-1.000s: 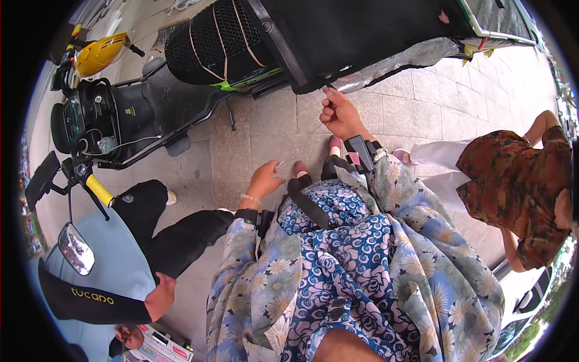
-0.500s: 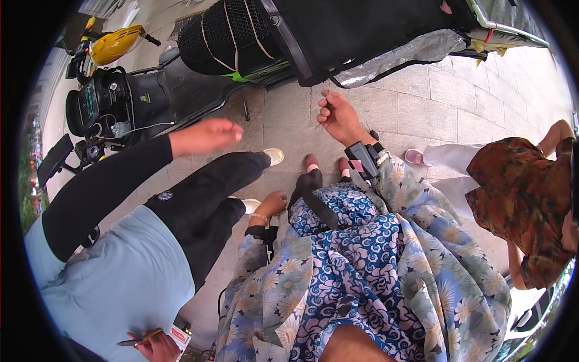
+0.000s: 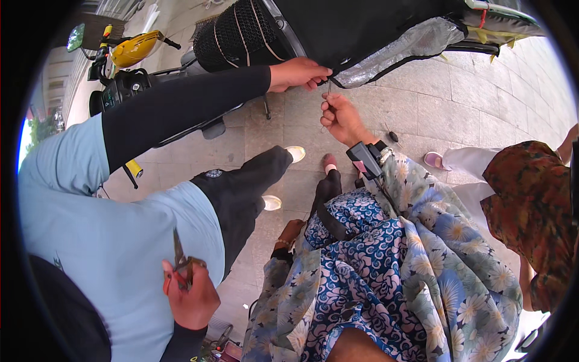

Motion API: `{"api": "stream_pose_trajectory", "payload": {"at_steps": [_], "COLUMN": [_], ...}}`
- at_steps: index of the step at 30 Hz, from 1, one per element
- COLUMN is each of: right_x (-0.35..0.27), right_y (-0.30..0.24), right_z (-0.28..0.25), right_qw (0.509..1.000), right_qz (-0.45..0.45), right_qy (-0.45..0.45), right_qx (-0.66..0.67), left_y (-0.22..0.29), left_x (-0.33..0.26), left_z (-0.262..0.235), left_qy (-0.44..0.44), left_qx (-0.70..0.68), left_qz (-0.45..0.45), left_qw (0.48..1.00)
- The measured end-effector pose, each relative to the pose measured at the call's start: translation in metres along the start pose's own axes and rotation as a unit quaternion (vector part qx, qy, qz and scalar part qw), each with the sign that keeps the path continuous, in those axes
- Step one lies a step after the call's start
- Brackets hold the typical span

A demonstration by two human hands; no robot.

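Observation:
My right hand (image 3: pixel 347 120) is closed, pinching a thin dark strand (image 3: pixel 329 88) just below the corner of a black cover (image 3: pixel 374 30) with a silvery lining (image 3: pixel 404 54). A co-worker's hand (image 3: pixel 298 73) grips that same corner from the left, close to my fingertips. My left hand (image 3: pixel 292 230) hangs low beside my blue floral apron (image 3: pixel 362 265); its fingers are mostly hidden behind the cloth. At the lower left, the co-worker's other hand (image 3: pixel 196 298) holds pliers (image 3: pixel 179 248) with the jaws upward.
An electric scooter (image 3: pixel 129 84) with a yellow part on its front stands at the far left, partly behind the co-worker's arm. A black mesh-covered bundle (image 3: pixel 232 36) is strapped on it. Another person in a patterned top (image 3: pixel 534 217) stands at right. Pale paving (image 3: pixel 392 108) lies below.
The co-worker's near arm has reached right and taken hold of the cover's corner. Their other hand has risen with the pliers. My right hand stays almost in place; my left has shifted slightly right and down.

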State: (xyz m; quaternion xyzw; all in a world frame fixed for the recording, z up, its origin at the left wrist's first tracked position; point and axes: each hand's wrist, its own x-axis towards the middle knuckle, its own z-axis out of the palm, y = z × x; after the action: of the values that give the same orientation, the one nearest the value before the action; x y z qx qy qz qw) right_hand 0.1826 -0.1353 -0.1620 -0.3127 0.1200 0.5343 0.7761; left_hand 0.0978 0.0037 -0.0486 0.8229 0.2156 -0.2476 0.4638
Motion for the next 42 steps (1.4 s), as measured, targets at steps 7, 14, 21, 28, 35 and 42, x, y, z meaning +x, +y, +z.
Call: {"api": "stream_pose_trajectory", "payload": {"at_steps": [7, 14, 21, 28, 35, 42], "right_x": [-0.013, -0.002, -0.006, 0.000, 0.003, -0.010], "right_y": [0.038, 0.016, 0.024, 0.033, 0.027, 0.046], "right_z": [0.045, 0.016, 0.027, 0.035, 0.030, 0.043], "right_qw": [0.996, 0.999, 0.997, 0.999, 0.999, 0.993], "right_qz": [0.058, 0.021, 0.041, 0.025, 0.018, 0.067], "right_qy": [-0.068, -0.035, -0.059, -0.040, -0.044, -0.088], "right_qx": [0.004, 0.025, 0.026, 0.004, -0.003, -0.050], "left_y": [0.030, -0.042, -0.052, -0.095, -0.094, -0.142], "left_x": [-0.251, -0.085, -0.052, -0.018, -0.010, -0.011], "left_z": [0.058, 0.022, 0.017, 0.005, 0.007, -0.008], "left_qy": [0.039, -0.092, -0.147, -0.114, 0.019, -0.050], "left_qx": [0.986, 0.995, 0.977, 0.991, 0.892, 0.987], "left_qz": [-0.120, -0.030, -0.058, 0.015, 0.059, 0.034], "left_qw": [0.105, 0.024, 0.143, 0.067, 0.448, 0.146]}}
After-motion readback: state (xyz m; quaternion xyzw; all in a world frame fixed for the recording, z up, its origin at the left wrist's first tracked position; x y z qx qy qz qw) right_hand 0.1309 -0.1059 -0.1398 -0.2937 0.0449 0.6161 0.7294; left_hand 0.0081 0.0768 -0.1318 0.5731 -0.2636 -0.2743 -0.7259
